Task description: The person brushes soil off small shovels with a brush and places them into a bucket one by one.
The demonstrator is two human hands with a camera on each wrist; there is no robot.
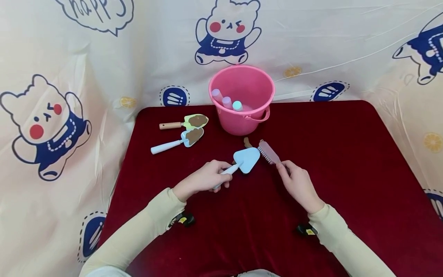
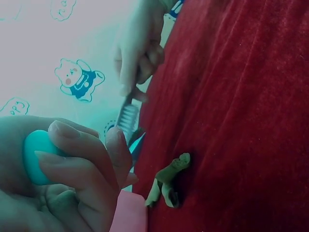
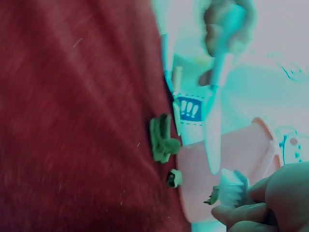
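Note:
My left hand (image 1: 204, 177) grips the handle of a light-blue trowel (image 1: 247, 159), its triangular blade raised over the red cloth. In my right hand (image 1: 300, 187) is a pink brush (image 1: 269, 152), pinched near its handle end, with pale bristles turned toward the blade. The brush head is close to the blade's edge; whether they touch I cannot tell. A brown curled piece (image 1: 247, 142) lies just beyond the blade, and the right wrist view shows more curled pieces (image 3: 163, 140) on the cloth. A small scrap (image 3: 212, 195) is at the bristles.
Behind the tools stands a pink bucket (image 1: 238, 122) holding three capped sticks or tubes. To the left lie a green trowel (image 1: 188, 122) with a wooden handle and a white-handled trowel (image 1: 167, 147), both with brown material on their blades. A patterned curtain (image 1: 297, 38) surrounds the red-covered table (image 1: 339, 154).

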